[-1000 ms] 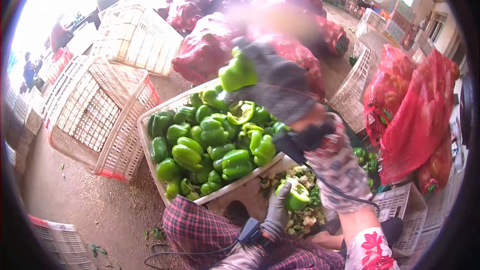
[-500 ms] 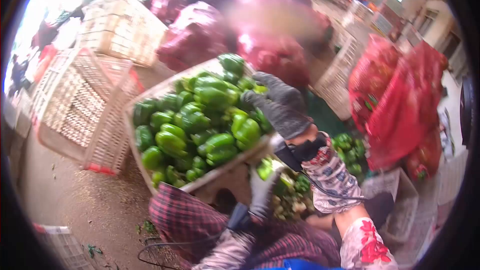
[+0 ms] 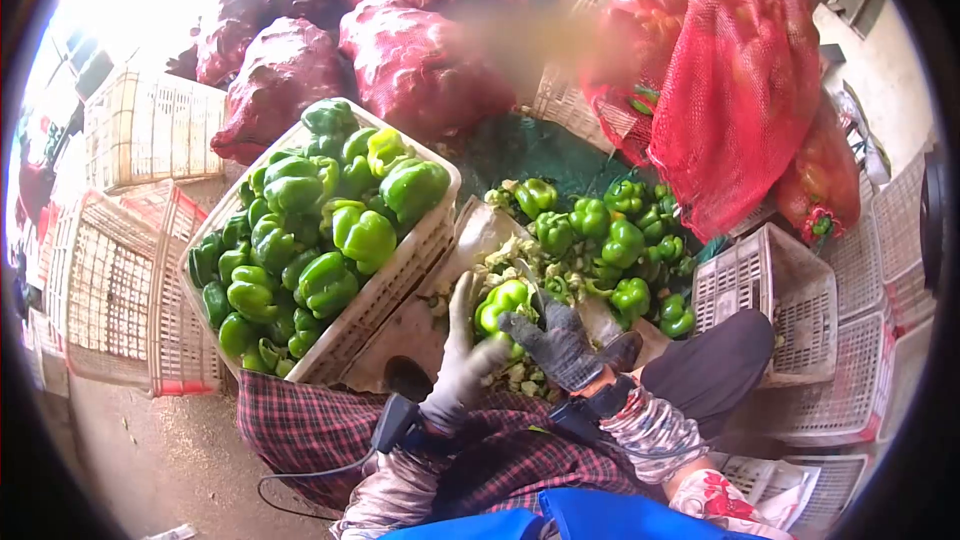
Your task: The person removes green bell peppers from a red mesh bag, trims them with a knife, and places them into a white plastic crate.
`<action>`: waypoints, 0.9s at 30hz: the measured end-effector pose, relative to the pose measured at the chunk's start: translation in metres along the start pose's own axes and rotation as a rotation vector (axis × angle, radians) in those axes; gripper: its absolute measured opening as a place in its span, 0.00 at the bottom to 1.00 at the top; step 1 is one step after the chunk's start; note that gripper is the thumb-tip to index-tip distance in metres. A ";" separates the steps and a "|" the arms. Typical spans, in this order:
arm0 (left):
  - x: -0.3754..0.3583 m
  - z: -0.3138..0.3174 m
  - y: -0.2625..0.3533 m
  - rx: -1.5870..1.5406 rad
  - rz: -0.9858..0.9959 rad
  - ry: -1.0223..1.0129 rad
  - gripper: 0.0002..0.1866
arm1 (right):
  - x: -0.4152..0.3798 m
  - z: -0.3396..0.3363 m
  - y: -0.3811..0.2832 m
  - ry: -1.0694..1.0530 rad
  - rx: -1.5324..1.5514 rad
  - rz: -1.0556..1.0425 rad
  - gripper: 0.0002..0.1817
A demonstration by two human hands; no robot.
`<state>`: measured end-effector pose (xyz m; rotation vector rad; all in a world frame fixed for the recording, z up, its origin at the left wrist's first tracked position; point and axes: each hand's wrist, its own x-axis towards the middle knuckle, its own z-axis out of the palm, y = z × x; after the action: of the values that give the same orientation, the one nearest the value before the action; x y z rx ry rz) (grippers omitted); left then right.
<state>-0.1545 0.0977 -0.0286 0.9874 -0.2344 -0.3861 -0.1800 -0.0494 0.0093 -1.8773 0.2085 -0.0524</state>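
My left hand [image 3: 462, 350], in a light grey glove, has its fingers stretched upward and apart, its thumb smeared by motion. Just beyond its fingers is a green bell pepper [image 3: 503, 302], between my two hands. My right hand [image 3: 560, 348], in a dark grey glove, is at the pepper's right side with its fingers bent. A thin grey blade-like shape [image 3: 531, 282] sticks out past those fingers; what they hold is mostly hidden. Trimmed pale green stem pieces [image 3: 510, 258] lie around the pepper. To the left, a white plastic crate [image 3: 385, 305] is heaped with green bell peppers [image 3: 290, 240].
More bell peppers [image 3: 622, 243] lie on a green sheet [image 3: 515, 155] to the right. Red mesh sacks [image 3: 735, 90] stand behind them, and dark red full sacks [image 3: 415, 70] at the back. Crates flank me: one at the left [image 3: 110, 290], one at the right [image 3: 800, 300].
My right hand has come back from the peppers in the crate to the stem pieces in front of me. My left hand has moved slightly up and left. The view has shifted right.
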 end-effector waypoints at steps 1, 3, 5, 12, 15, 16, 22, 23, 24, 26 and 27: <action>-0.001 0.009 0.005 -0.167 -0.157 0.103 0.48 | -0.003 0.002 0.003 0.025 -0.067 -0.061 0.25; -0.003 0.008 -0.002 -0.177 -0.187 0.042 0.40 | -0.011 0.014 0.021 0.088 -0.182 -0.176 0.23; -0.008 0.007 -0.009 -0.235 -0.224 0.048 0.36 | -0.018 0.015 0.016 0.065 -0.171 -0.180 0.21; -0.017 0.008 -0.013 -0.471 -0.407 0.093 0.31 | -0.015 -0.008 0.003 -0.212 -0.345 -0.207 0.29; -0.022 0.002 -0.021 -0.664 -0.486 0.114 0.31 | -0.009 -0.013 -0.009 -0.322 -0.371 -0.200 0.28; -0.024 -0.002 -0.020 -0.664 -0.519 0.115 0.31 | -0.009 -0.014 -0.010 -0.369 -0.355 -0.183 0.26; -0.009 -0.017 0.017 -0.704 -0.458 0.192 0.37 | -0.005 -0.030 -0.011 -0.260 0.319 0.288 0.10; -0.003 -0.020 0.032 -0.696 -0.352 0.145 0.32 | -0.001 -0.030 0.007 -0.155 0.370 0.180 0.10; 0.006 -0.025 0.048 -0.506 -0.237 0.194 0.30 | 0.004 -0.027 0.018 -0.037 0.552 0.207 0.10; 0.026 -0.038 0.095 -0.115 0.014 0.317 0.27 | 0.012 -0.021 0.024 0.094 0.652 0.192 0.11; 0.037 -0.047 0.135 0.129 0.088 0.314 0.26 | 0.015 -0.019 0.025 0.104 0.573 0.172 0.11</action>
<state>-0.0755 0.1846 0.0608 1.1449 -0.0174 -0.1334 -0.1709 -0.0770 -0.0095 -1.2828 0.3822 -0.0830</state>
